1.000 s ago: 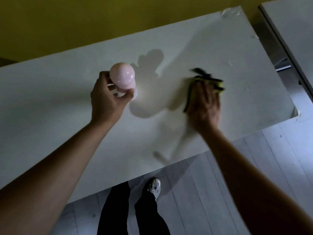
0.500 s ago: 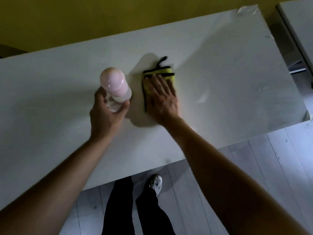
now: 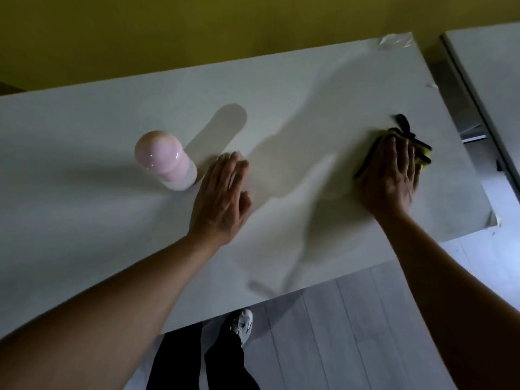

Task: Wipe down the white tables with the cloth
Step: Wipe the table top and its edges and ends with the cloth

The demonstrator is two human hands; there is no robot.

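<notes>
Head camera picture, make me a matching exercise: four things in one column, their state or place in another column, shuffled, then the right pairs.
Column one:
1. pink round-topped bottle
2. yellow cloth with black edging
3. left hand
4. white sneaker

Column two:
A. on the grey plank floor below the table edge
B. flat and open, beside the bottle, no grip on it
C. pressed under the right hand near the white table's right end
D. standing upright, alone, on the tabletop

Pairs: 1-D, 2-C, 3-B, 4-A
</notes>
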